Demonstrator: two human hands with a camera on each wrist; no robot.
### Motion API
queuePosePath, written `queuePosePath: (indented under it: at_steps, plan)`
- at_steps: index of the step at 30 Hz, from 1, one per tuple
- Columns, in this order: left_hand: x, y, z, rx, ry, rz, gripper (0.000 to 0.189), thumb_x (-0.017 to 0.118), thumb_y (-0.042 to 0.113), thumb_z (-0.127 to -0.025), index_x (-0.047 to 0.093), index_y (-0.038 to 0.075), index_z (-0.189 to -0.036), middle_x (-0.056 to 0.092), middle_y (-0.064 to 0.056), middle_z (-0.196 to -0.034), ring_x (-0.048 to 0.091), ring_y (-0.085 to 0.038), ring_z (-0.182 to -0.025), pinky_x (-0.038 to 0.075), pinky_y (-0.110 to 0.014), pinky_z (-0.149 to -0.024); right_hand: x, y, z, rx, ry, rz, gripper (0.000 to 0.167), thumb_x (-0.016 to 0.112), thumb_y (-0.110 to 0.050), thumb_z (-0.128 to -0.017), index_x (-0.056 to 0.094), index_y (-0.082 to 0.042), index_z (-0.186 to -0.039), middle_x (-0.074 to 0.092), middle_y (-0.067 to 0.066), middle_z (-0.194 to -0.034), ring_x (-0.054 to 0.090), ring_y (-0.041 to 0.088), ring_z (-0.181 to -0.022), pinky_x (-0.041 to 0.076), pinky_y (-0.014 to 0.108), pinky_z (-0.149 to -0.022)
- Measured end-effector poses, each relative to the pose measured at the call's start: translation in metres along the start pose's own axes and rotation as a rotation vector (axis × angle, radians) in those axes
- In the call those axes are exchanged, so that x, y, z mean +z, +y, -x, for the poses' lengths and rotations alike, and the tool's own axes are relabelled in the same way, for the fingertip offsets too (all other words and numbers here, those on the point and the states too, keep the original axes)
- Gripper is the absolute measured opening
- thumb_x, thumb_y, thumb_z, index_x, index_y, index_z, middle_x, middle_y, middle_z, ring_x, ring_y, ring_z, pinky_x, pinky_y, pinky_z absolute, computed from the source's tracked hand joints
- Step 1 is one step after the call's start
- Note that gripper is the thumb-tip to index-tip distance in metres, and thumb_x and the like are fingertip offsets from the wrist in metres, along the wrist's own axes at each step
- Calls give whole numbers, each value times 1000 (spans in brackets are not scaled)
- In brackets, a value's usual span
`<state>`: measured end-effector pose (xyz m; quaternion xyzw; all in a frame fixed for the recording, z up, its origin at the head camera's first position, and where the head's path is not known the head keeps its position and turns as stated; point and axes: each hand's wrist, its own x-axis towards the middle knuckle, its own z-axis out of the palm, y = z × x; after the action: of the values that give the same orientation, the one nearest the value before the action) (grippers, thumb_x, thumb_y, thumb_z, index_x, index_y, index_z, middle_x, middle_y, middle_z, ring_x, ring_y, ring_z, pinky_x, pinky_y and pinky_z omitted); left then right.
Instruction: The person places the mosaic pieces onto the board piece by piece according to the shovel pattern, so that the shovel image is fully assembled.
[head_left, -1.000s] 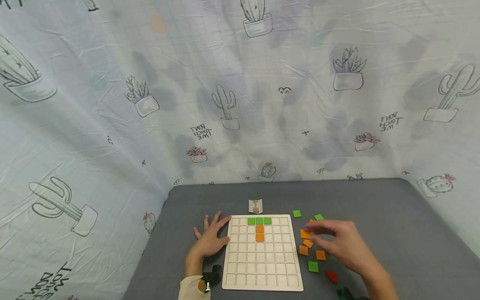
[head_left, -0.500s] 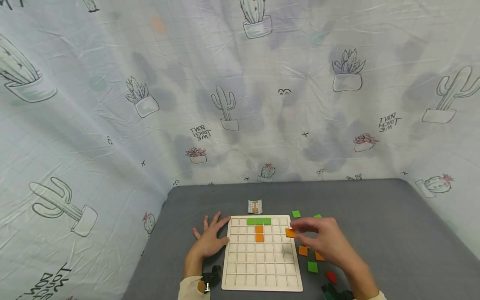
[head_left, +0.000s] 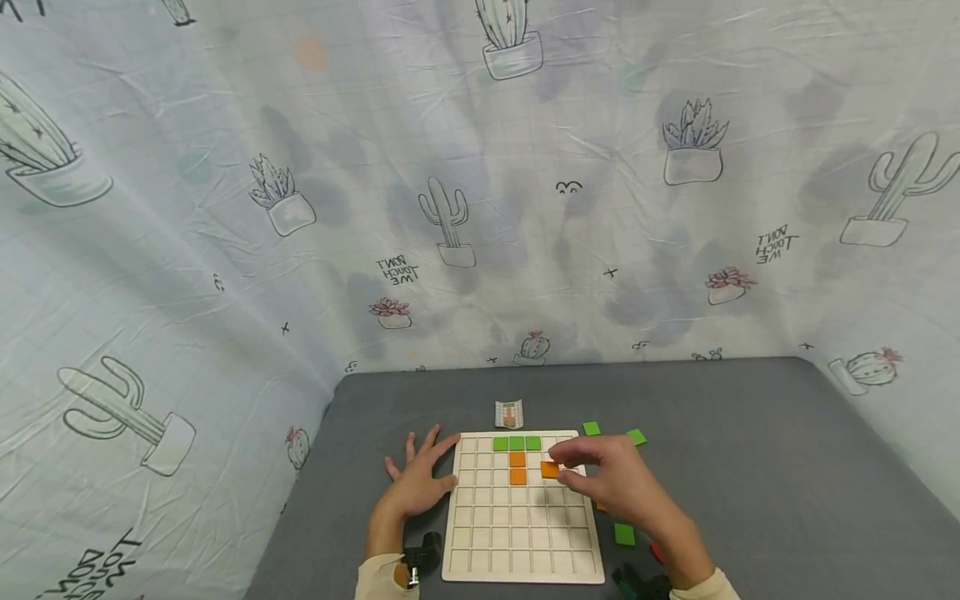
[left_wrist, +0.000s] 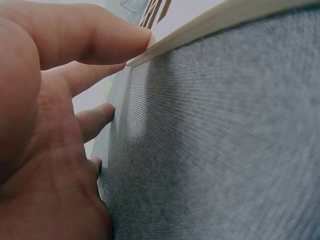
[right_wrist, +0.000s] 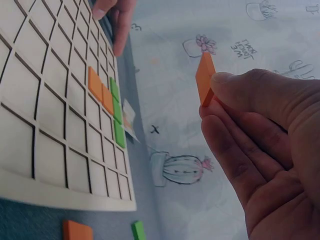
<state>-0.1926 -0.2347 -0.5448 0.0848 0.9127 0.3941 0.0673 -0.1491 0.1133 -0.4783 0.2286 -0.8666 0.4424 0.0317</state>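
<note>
A pale wooden grid board point(head_left: 523, 542) lies on the grey table. Three green tiles point(head_left: 517, 444) fill neighbouring cells of its far row, and two orange tiles point(head_left: 517, 467) run down from the middle one. My right hand point(head_left: 618, 479) pinches another orange tile point(right_wrist: 204, 80) between thumb and fingers, held above the right part of the board. My left hand point(head_left: 418, 479) has its fingers spread at the board's left edge. In the left wrist view its thumb point(left_wrist: 120, 42) touches the board's side, with the other fingers reaching down to the cloth.
Loose green tiles point(head_left: 624, 534) and orange tiles point(right_wrist: 77, 231) lie right of the board, partly hidden by my right arm, with a red piece point(head_left: 657, 552) beside them. A small pattern card point(head_left: 509, 414) sits beyond the far edge. A cactus-print curtain point(head_left: 570, 250) hangs behind.
My right hand has picked up an orange tile from the loose pieces and carried it left over the board. The left hand has stayed at the board's edge.
</note>
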Motion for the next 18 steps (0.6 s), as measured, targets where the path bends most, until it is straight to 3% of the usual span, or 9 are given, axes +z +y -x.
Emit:
queuePosePath:
  at_steps: [7, 18]
  plan:
    - [3, -6, 1, 45, 23, 33, 73, 71, 10, -89, 58, 20, -160, 24, -27, -179, -10, -63, -164, -31, -86, -110, 16, 9, -7, -32, -17, -74, 26, 84, -3, -93, 84, -11, -117, 84, 6, -115, 82, 18, -99, 68, 46, -91]
    - [1, 2, 0, -9, 12, -9, 72, 76, 9, -91, 59, 20, -160, 25, -22, -181, -8, -59, -166, -26, -87, -113, 42, 19, -11, -44, -54, -84, 24, 83, -2, -92, 84, -7, -116, 84, 6, -112, 81, 15, -97, 68, 37, -89]
